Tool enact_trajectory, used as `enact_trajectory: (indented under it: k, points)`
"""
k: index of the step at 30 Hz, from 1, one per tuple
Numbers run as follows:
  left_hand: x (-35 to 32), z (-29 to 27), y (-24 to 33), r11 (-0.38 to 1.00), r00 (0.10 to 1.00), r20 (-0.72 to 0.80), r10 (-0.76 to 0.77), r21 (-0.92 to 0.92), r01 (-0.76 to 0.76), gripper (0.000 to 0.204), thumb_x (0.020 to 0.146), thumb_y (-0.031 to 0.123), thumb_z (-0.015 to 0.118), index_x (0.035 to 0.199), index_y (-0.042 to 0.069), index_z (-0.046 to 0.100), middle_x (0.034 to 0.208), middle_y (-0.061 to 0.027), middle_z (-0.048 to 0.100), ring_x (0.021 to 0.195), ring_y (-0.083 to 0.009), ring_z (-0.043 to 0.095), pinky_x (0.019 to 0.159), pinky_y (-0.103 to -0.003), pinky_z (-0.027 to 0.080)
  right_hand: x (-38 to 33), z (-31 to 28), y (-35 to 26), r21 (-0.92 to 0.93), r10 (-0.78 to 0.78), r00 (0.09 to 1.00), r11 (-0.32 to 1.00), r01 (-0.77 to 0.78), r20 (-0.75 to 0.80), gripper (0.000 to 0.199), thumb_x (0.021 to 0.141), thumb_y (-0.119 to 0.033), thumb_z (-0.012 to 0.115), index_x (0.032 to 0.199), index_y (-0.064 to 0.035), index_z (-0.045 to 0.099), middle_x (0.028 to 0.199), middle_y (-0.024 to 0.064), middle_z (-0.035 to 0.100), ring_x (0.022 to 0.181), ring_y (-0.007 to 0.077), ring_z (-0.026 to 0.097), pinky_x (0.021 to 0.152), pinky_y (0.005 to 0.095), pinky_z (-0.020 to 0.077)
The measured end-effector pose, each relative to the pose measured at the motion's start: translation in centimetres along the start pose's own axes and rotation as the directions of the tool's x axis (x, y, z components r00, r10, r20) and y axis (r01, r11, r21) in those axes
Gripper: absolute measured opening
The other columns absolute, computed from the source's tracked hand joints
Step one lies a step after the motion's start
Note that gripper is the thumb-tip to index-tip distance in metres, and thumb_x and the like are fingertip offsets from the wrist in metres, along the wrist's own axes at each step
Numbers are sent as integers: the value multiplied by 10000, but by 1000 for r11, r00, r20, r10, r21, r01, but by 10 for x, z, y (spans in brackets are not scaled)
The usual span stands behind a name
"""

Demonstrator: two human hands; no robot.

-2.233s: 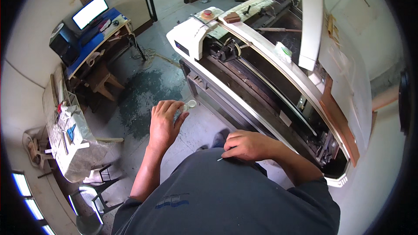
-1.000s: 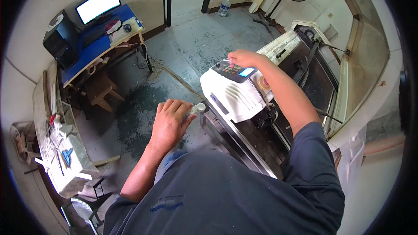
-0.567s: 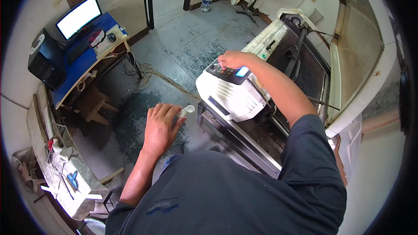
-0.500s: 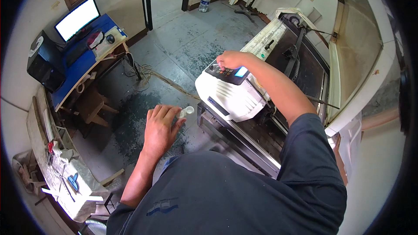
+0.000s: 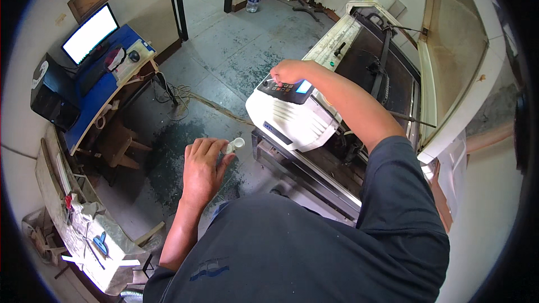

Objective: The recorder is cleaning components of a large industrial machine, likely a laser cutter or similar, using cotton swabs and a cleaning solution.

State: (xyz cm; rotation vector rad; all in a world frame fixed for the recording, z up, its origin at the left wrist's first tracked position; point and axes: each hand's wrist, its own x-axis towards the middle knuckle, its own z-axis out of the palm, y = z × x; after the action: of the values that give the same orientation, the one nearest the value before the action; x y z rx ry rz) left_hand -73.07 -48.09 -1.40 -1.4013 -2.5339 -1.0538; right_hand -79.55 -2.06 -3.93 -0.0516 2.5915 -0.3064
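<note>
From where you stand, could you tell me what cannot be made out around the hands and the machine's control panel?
Head view only:
- What the right hand pinches at the control panel: too small, and the fingers cover it.
- Which button it meets: hidden under the fingertips.
- The panel's small screen: a bright blur.
- The white object held in the left hand: partly covered by the fingers, kind unclear.
- The machine's lower front: cut off by the torso.

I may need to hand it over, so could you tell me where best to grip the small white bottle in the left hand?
Grip the small white bottle at its free capped end, coming from the machine side; the left hand covers the rest of its body.
</note>
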Motion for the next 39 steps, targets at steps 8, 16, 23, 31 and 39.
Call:
enact_trajectory:
  k: [8,16,23,31,39]
  points:
    - [-5,3,4,1000,1000,6,11,-16,-11,323,969,222,829,1236,59,747,1194,-91,736,1141,-313,659,994,-445,477,0,0,0,37,11,1000,999,-11,5,262,1056,-218,554,1075,-41,747,1082,115,833,1043,329,770,922,453,573]
    - [-13,3,9,999,999,20,44,-9,-44,327,952,211,837,1225,62,738,1187,-86,742,1148,-313,669,980,-456,483,6,-2,-4,14,48,999,999,-49,18,251,991,-196,587,1112,-88,778,1065,62,852,1080,251,777,917,434,564]
    - [-15,5,21,997,996,45,78,-34,-76,329,937,202,848,1221,72,745,1170,-80,749,1126,-314,679,965,-452,490,-27,-22,-30,144,12,966,989,26,-258,224,1086,-267,627,1111,-93,767,991,87,792,932,283,725,823,432,554]
    - [-15,26,61,984,984,57,169,-70,-165,322,941,184,844,1227,73,746,1162,-87,757,1118,-312,684,958,-455,494,-217,19,-163,68,-130,475,923,378,-871,149,1048,-180,757,1089,-43,798,1039,107,755,980,286,734,854,416,575]
    - [-30,74,153,976,978,49,204,-81,-200,299,977,147,803,1247,38,739,1199,-140,746,1145,-363,676,1013,-470,523,-360,192,-204,460,225,480,762,456,-848,149,983,-114,812,1117,-51,818,1064,131,756,1029,304,724,916,403,581]
